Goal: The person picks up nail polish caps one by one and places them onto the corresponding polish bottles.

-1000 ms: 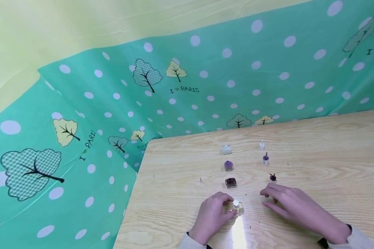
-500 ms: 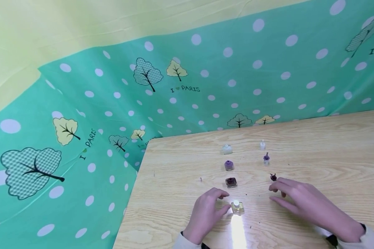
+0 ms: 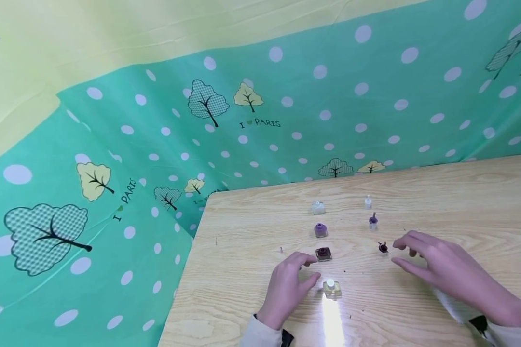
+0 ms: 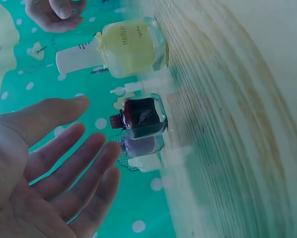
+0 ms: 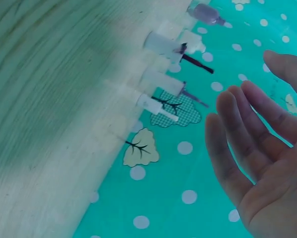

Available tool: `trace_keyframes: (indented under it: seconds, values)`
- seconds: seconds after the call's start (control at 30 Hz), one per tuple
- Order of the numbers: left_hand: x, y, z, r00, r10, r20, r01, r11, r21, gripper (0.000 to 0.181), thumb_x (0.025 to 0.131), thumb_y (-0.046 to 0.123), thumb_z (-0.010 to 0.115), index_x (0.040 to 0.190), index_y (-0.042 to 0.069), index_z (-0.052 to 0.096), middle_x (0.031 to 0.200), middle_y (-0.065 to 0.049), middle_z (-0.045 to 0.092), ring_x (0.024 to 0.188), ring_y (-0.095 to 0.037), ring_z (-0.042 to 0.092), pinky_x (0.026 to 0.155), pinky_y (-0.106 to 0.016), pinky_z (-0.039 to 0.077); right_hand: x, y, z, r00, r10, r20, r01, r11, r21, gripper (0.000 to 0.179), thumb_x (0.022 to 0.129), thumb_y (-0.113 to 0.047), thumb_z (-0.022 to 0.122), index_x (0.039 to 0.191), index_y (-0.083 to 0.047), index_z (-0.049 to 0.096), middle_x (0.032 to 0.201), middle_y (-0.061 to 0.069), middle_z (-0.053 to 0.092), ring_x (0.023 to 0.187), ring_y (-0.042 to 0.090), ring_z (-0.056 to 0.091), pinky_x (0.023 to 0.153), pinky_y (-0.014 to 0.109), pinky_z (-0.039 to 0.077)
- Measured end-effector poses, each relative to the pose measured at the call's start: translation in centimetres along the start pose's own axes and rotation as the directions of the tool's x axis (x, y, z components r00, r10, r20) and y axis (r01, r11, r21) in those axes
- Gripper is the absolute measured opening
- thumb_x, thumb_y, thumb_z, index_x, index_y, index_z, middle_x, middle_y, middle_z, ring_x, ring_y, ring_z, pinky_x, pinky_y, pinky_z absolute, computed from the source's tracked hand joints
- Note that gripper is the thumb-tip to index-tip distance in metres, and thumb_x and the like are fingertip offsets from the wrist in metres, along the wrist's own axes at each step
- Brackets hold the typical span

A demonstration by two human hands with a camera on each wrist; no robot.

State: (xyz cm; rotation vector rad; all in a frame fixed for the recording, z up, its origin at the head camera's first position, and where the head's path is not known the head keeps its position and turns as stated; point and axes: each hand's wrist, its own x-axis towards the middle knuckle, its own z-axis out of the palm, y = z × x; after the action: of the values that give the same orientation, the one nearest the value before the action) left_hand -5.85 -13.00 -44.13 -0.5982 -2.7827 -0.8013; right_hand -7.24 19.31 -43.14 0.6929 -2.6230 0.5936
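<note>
A bottle of pale yellow nail polish (image 3: pixel 332 289) stands upright, its white cap on. My left hand (image 3: pixel 286 286) is just left of it, fingers loosely bent and touching nothing. Beyond the yellow bottle stands an uncapped dark red nail polish bottle (image 3: pixel 323 255), seen closer in the left wrist view with its threaded neck bare. My right hand (image 3: pixel 436 262) hovers to the right, fingers apart and holding nothing. Nearest to it is a nail polish cap (image 5: pixel 163 43) standing on its end, its dark brush pointing up.
Behind the dark bottle stand an uncapped purple bottle (image 3: pixel 320 231) and a clear whitish one (image 3: pixel 318 209). To their right, a cap with a purple brush (image 3: pixel 373 222) and one with a white brush (image 3: pixel 368 202) stand brush up. Small dark specks dot the wooden table (image 3: pixel 226 289).
My left hand has let go of the yellow bottle and drawn back to the left. The right hand has moved right, past the dark brush cap. The bottles and caps stay in place.
</note>
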Motion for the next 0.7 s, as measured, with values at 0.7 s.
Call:
trace_keyframes:
  seconds: [0.7]
  values:
    - [2.3, -1.0, 1.2, 0.996, -0.082, 0.021, 0.081, 0.996, 0.041, 0.037, 0.082, 0.029, 0.081, 0.114, 0.014, 0.07, 0.104, 0.002, 0.072, 0.093, -0.012, 0.067, 0.082, -0.026, 0.055, 1.5, 2.0, 2.3, 0.946, 0.139, 0.293, -0.183, 0.975, 0.127, 0.042, 0.077, -0.032, 0.084, 0.109, -0.009, 0.068, 0.1, -0.003, 0.068, 0.084, 0.013, 0.062, 0.072, 0.038, 0.056]
